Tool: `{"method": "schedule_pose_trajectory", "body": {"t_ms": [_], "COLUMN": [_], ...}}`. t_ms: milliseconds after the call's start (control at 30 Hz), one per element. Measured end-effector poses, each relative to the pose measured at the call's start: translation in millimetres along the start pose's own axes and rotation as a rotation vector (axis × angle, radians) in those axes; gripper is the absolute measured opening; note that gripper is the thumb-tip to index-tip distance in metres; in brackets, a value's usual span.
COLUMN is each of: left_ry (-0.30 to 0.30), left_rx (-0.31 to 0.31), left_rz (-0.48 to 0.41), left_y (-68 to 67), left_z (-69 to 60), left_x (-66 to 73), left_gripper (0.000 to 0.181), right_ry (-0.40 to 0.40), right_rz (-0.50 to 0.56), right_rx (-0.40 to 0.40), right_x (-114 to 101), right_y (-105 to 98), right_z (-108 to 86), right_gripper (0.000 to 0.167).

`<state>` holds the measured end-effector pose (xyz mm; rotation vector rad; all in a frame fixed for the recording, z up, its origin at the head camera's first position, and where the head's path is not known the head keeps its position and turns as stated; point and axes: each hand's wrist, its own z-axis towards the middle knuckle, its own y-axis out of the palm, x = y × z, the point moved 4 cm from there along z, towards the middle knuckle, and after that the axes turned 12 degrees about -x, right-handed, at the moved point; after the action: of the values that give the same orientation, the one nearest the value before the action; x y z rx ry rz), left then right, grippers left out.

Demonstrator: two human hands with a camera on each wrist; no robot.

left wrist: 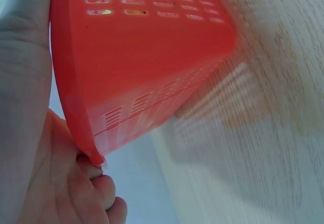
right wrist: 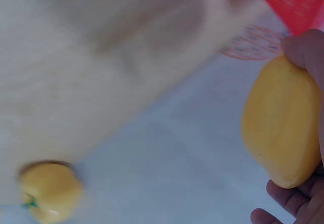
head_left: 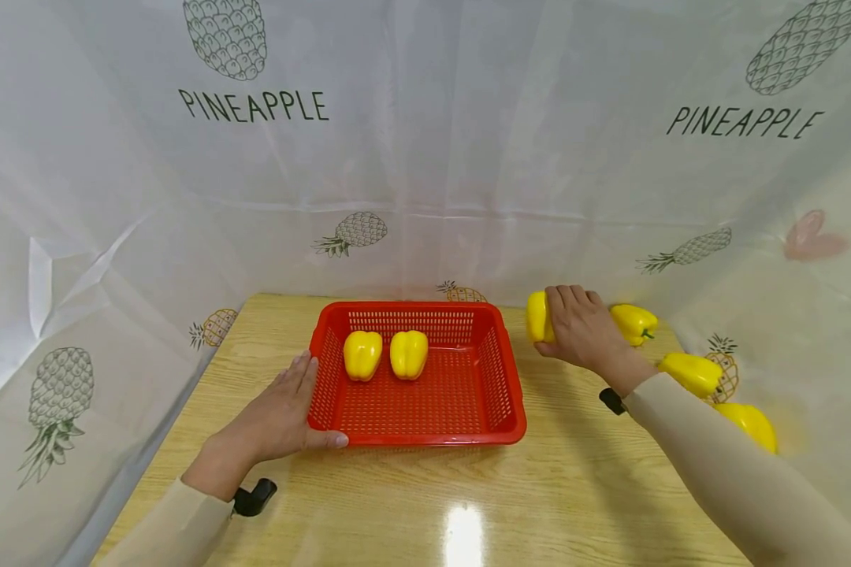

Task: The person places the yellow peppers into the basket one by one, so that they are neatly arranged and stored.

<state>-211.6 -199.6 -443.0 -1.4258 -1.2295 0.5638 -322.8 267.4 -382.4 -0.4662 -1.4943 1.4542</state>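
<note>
A red plastic basket with slotted walls stands on the wooden table, with two yellow bell peppers, one at the left and one nearer the middle, lying inside. My left hand rests against its front left corner, thumb along the front rim and fingers extended along the left rim. To the right of the basket, my right hand grips another yellow bell pepper. This pepper hangs off the table in the right wrist view, between thumb and fingers.
More yellow bell peppers lie along the table's right edge: one at the back, one partway forward and one by the right sleeve. A white sheet with pineapple prints hangs behind and beside the wooden table.
</note>
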Motion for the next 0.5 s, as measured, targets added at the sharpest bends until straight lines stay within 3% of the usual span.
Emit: {"method": "schedule_pose_trajectory", "body": {"t_ms": [267, 500], "left_ry": [0.001, 0.002], "left_rx": [0.004, 0.001], "left_rz": [-0.002, -0.011], "left_y": [-0.1, 1.9], "left_z": [-0.5, 1.2], "left_x": [-0.8, -1.5], "left_gripper": [0.144, 0.145], "right_ry": [-0.069, -0.139], "right_rz": [0.018, 0.014], "right_rx": [0.039, -0.045], "right_x": [-35.7, -83.9], "right_y": [-40.8, -26.5], "right_z": [39.1, 56.4], "right_gripper": [0.092, 0.098]}}
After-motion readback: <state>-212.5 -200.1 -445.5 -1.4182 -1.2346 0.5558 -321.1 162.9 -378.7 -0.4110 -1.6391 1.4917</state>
